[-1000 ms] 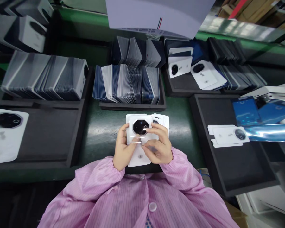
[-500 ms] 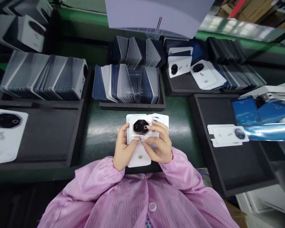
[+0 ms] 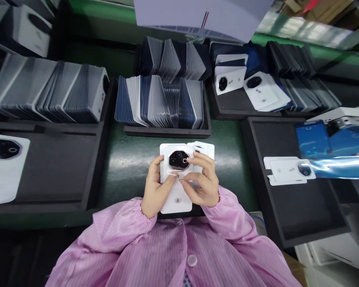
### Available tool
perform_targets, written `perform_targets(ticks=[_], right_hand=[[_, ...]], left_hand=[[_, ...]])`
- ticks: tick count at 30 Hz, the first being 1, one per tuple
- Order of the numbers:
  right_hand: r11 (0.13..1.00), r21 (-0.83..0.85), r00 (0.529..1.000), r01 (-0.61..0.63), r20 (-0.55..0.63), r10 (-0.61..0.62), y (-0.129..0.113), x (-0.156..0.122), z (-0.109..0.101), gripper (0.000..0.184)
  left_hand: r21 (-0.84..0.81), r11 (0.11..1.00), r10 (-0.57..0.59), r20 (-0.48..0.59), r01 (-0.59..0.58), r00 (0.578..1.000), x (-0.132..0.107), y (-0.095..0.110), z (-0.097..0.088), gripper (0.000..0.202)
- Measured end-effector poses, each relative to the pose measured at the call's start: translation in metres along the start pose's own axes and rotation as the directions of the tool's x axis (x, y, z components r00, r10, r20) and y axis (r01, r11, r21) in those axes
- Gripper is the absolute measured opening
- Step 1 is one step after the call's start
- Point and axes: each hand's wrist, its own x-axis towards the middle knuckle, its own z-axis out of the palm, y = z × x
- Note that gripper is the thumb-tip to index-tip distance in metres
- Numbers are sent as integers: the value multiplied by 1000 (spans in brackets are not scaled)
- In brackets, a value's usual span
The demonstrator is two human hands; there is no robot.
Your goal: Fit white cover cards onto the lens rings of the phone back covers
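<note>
A white phone back cover (image 3: 177,201) with a dark octagonal camera window (image 3: 178,160) is upright before me, camera end away from my body. My left hand (image 3: 156,185) is closed on its left side, thumb laid across the front below the window. A glossy strip of clear film (image 3: 172,173) shows just under the window. My right hand (image 3: 202,181) pinches with thumb and a finger at the film's edge, while its other fingers rest by the window's right side. What lies within the pinch is mostly hidden. Further white covers (image 3: 208,148) lie partly behind my right hand.
A black tray (image 3: 167,131) of upright panels stands ahead. Black trays hold more panels (image 3: 48,87) and a large white cover (image 3: 6,171) at left. On the right, a tray (image 3: 305,207) carries white covers (image 3: 287,170) and blue film (image 3: 341,166). Other covers (image 3: 260,91) lie behind it.
The view has shifted slightly. Both hands keep nearly the same hold on the cover, and the right hand's pinch stays below the camera window.
</note>
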Motion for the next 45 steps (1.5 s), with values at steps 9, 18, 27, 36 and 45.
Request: perform_targets(ticks=[9, 18, 27, 36, 45], right_hand=[[1000, 2, 999, -15, 29, 15, 1, -2, 0, 9], [1000, 4, 1000, -14, 28, 14, 3, -2, 0, 10], [1000, 3, 1000, -16, 7, 16, 4, -4, 2, 11], [1000, -24, 1000, -10, -9, 10, 5, -4, 3, 8], [1000, -12, 1000, -21, -2, 21, 3, -2, 2, 8]], left_hand=[[-26, 1000, -15, 8, 16, 1000, -1, 6, 0, 48], [-30, 999, -30, 5, 30, 1000, -1, 6, -1, 46], [-26, 999, -36, -3, 36, 999, -1, 10, 0, 45], [-17, 1000, -14, -1, 14, 1000, -2, 11, -1, 44], [-58, 996, -63, 16, 63, 998, 0, 9, -1, 44]])
